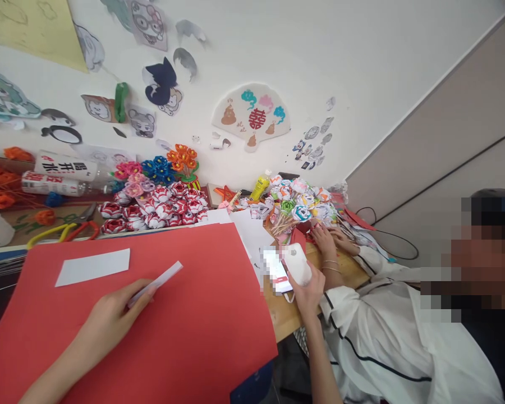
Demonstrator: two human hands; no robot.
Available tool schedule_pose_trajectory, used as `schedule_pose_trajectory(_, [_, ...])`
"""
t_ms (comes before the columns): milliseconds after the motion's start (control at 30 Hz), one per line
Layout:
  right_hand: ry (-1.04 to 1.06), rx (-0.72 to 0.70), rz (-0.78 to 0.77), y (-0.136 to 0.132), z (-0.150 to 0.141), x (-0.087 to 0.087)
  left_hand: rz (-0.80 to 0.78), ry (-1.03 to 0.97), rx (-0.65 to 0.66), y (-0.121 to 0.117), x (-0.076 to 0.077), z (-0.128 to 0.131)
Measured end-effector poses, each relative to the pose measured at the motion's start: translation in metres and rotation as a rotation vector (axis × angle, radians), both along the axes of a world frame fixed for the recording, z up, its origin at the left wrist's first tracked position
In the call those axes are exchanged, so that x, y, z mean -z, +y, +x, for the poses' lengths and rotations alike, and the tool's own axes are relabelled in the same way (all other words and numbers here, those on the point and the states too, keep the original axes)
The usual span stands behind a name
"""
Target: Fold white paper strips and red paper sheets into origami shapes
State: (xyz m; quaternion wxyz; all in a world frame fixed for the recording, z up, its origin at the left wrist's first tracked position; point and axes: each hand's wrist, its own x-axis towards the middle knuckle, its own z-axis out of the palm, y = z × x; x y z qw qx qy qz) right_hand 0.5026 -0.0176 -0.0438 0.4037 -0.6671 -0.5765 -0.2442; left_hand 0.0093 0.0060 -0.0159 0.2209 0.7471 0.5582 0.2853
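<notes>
My left hand (120,308) pinches a folded white paper strip (166,279) between thumb and fingers, above a large red sheet (202,325). A white paper rectangle (93,266) lies flat on that sheet, beyond my left hand. To the right, my right hand (311,294) grips a white rounded object (297,265) with a small grey spot near its top; its exact kind is unclear. Beside it is a phone (283,285) with a lit, partly blurred screen, on the wooden table. Part of the white object hides the phone's right side.
At right sits a person in a white top (370,331), whose hands (325,240) work over red paper. Several red-and-white paper flowers (160,209) and multicoloured flowers (303,202) line the wall. Scissors (82,225), pliers with yellow handles (53,234) and plastic bottles (53,184) lie at left.
</notes>
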Motion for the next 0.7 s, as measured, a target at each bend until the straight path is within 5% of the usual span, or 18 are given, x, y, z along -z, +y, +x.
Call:
schedule_pose_trajectory(467, [0.271, -0.070, -0.062, 0.013, -0.008, -0.018, 0.008, 0.000, -0.008, 0.000, -0.002, 0.000])
schedule_pose_trajectory(700, [0.288, -0.089, -0.057, 0.014, -0.011, -0.029, -0.174, -0.014, -0.015, 0.000, -0.006, -0.003])
